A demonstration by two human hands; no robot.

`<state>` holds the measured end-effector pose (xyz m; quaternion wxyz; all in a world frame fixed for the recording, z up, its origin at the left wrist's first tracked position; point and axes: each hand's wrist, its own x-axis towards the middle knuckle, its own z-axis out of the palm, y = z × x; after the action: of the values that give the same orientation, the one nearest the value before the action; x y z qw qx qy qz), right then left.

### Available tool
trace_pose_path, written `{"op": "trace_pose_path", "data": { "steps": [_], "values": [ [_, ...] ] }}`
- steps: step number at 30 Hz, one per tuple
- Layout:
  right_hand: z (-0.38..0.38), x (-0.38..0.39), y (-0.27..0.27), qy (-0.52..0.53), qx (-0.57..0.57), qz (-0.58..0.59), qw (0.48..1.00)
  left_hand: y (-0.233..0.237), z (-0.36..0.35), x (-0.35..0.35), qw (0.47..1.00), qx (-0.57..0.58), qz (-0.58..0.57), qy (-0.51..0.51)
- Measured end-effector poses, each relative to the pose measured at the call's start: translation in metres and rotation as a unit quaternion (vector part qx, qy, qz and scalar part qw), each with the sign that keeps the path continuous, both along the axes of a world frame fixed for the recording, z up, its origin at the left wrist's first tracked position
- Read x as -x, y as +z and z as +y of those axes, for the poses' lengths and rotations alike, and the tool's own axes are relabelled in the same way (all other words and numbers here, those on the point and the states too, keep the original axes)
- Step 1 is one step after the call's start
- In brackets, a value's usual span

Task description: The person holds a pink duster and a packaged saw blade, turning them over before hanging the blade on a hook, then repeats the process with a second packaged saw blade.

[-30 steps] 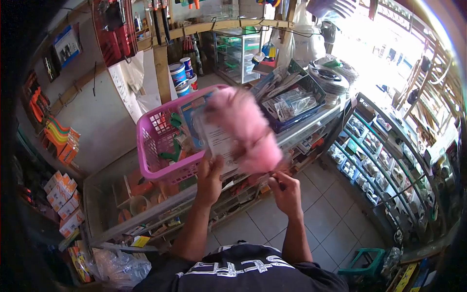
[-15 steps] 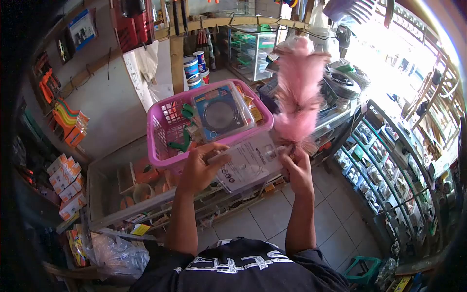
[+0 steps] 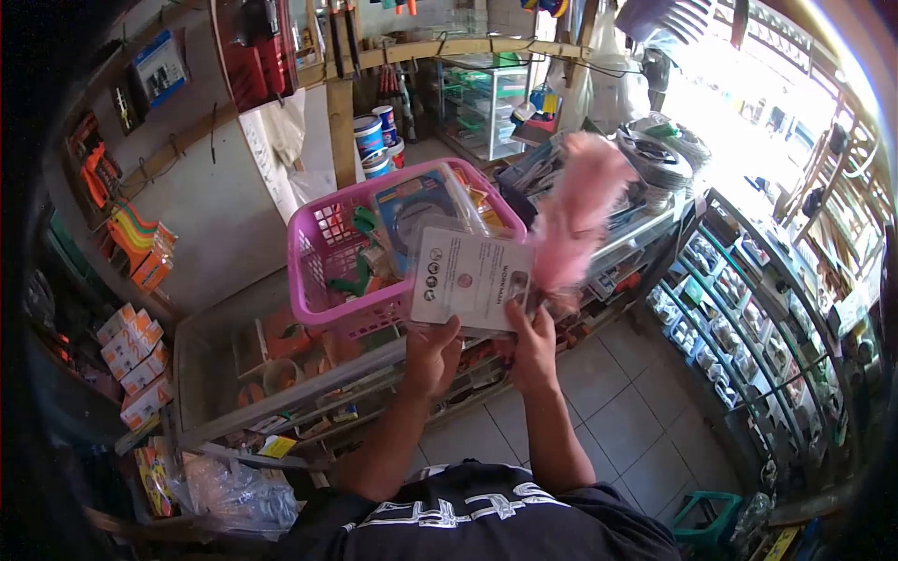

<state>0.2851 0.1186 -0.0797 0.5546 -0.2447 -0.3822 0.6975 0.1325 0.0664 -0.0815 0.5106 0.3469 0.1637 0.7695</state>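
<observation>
The left grip (image 3: 432,360) is holding a white-backed packet (image 3: 463,280) by its lower edge; the right grip (image 3: 534,348) is holding its lower right corner and a pink duster (image 3: 582,210). Beyond, a pink basket (image 3: 369,323) of packaged goods (image 3: 413,204) is standing on a glass worktop (image 3: 201,376).

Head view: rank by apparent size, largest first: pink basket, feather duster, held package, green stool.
1. Pink basket
2. Feather duster and held package: too close to rank; duster is blurred
3. Green stool, partly hidden and farther from camera
</observation>
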Motion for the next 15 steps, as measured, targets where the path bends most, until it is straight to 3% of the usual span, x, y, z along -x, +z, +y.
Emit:
{"op": "trace_pose_path", "data": {
  "steps": [3, 8, 10, 13, 15],
  "values": [
    [-0.021, -0.006, 0.020, -0.014, -0.019, -0.087, 0.996, 0.001, 0.009, -0.014, 0.992, 0.104, 0.000, 0.075],
    [-0.022, -0.051, 0.004, -0.153, -0.132, -0.226, 0.953, 0.028, 0.016, -0.018, 0.983, 0.069, 0.068, 0.156],
    [-0.019, -0.082, -0.014, -0.095, -0.102, -0.206, 0.969, 0.034, 0.019, -0.019, 0.978, 0.057, 0.110, 0.169],
    [-0.039, -0.109, 0.010, -0.049, -0.184, -0.377, 0.906, 0.025, 0.023, -0.017, 0.960, 0.052, 0.204, 0.185],
    [-0.041, -0.110, 0.008, -0.149, -0.230, -0.390, 0.879, 0.026, 0.024, -0.023, 0.951, 0.057, 0.232, 0.194]
  ]
}}
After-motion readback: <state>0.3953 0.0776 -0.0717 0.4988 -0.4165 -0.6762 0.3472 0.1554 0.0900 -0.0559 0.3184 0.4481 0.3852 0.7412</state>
